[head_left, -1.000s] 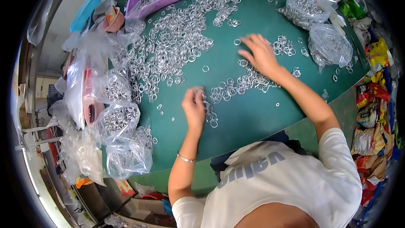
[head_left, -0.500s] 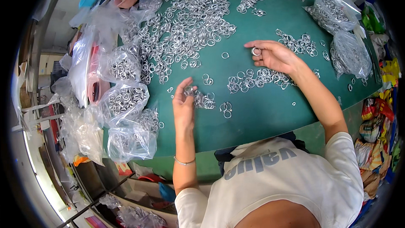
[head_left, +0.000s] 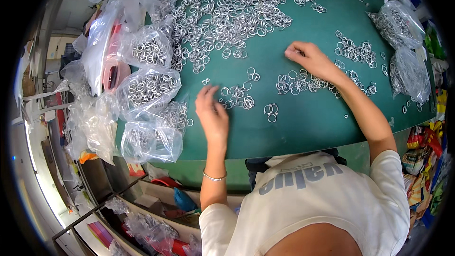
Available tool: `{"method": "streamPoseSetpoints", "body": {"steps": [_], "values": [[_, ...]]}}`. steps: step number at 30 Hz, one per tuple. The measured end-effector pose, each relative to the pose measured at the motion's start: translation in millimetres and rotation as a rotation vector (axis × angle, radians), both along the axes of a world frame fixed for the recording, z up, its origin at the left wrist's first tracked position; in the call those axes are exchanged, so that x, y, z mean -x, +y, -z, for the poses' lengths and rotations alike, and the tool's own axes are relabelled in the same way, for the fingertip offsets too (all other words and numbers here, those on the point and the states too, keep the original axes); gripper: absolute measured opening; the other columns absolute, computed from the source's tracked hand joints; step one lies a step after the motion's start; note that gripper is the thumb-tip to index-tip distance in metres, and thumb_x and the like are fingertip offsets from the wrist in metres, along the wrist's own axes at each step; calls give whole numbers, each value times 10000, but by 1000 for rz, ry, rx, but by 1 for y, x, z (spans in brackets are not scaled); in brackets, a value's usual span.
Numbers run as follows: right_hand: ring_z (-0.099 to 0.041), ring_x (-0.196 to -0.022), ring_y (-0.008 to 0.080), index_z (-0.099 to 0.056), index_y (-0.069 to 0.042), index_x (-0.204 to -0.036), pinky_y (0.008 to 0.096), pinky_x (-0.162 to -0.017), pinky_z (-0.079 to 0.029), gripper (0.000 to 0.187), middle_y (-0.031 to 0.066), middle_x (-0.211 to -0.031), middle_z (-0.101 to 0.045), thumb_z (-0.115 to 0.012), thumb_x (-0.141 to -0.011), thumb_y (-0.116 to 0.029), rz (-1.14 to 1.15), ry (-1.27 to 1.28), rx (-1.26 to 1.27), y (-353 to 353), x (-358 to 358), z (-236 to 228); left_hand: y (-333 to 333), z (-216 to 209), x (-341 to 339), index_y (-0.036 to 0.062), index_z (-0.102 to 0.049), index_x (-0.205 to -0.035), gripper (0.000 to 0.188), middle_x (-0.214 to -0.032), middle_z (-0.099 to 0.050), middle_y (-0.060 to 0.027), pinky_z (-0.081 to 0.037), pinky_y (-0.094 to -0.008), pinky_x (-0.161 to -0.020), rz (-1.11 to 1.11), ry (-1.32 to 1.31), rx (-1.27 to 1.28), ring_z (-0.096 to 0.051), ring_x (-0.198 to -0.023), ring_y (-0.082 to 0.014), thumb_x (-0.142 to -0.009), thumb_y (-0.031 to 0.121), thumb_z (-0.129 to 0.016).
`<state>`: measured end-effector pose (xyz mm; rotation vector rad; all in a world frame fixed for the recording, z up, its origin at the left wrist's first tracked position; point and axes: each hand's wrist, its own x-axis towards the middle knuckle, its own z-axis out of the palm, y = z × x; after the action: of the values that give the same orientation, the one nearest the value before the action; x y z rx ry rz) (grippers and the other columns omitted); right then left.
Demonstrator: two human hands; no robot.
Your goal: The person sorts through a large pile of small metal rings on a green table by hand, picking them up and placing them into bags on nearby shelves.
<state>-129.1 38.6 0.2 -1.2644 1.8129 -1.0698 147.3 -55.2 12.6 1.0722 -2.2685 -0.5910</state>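
- Worktop (head_left: 237, 142): the near edge shows no raised lip; judged the main loss point, since a wide forearm sweep could carry rings over it. Bare green room lies between the two hands and along the near side.
- Large heap of metal rings (head_left: 232, 14): spread loose over the far left part; unbounded, so a nudge could run it into the smaller groups. A bare strip parts it from them.
- Lowest left bag (head_left: 151, 141): sits at the near-left edge; a bump from the left arm could tip it. Room beside the other bags is tight.
- Row of rings (head_left: 296, 83): the right forearm crosses above its right end; lowering the arm could scatter it.
- Right grip (head_left: 312, 60): fingers curled, contents hidden; cannot tell whether it grasps a ring.
- Left grip (head_left: 212, 116): blurred, fingers parted, apparently released, just beside a ring cluster (head_left: 241, 98); haste could fling pieces.
- Ring pair (head_left: 270, 113): apart from the cluster, with bare surface toward the near edge.
- Lone small ring (head_left: 346, 116): near the edge, easily overlooked.
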Motion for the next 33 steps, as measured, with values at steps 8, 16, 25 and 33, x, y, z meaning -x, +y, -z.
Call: {"method": "streamPoseSetpoints", "body": {"steps": [8, 16, 25, 33], "values": [[-338, -481, 61, -571, -16, -836, 219, -450, -288, 280, -42, -552, -378, -485, -907, -273, -85, -857, -248, 34, -45, -20, 28, 9, 20, 25, -565, -928, 203, -992, -537, -116, -366, -386, -797, 148, -151, 9, -501, -908, -291, -730, -14, -582], [-381, -512, 98, -562, -20, -857, 241, -487, -327, 123, 33, -623, -452, -621, -785, -101, -81, 95, -130, 64, -65, -34, 10, 15, -2, -34, -516, -986, 128, -822, -624, -79, -453, -212, -575, -72, 636, -880, -573, -659, -110, -871, 8, -478], [-551, -678, 318, -536, -48, -918, 405, -573, -444, 208, 120, -771, -545, -628, -744, -116, 17, 558, 28, 78, -71, -20, 34, -10, 17, -7, -498, -1098, 298, -1074, -486, -176, -415, -374, -798, -18, 16, -152, -495, -955, -339, -802, -39, -480], [-554, -757, 287, -553, -56, -1003, 393, -618, -452, 273, 105, -788, -509, -613, -739, -91, -164, 499, 102, 63, -109, -16, 78, -3, 16, 3, -571, -932, 233, -932, -528, -134, -421, -377, -748, 195, -11, -130, -511, -859, -307, -710, 4, -643]]}}
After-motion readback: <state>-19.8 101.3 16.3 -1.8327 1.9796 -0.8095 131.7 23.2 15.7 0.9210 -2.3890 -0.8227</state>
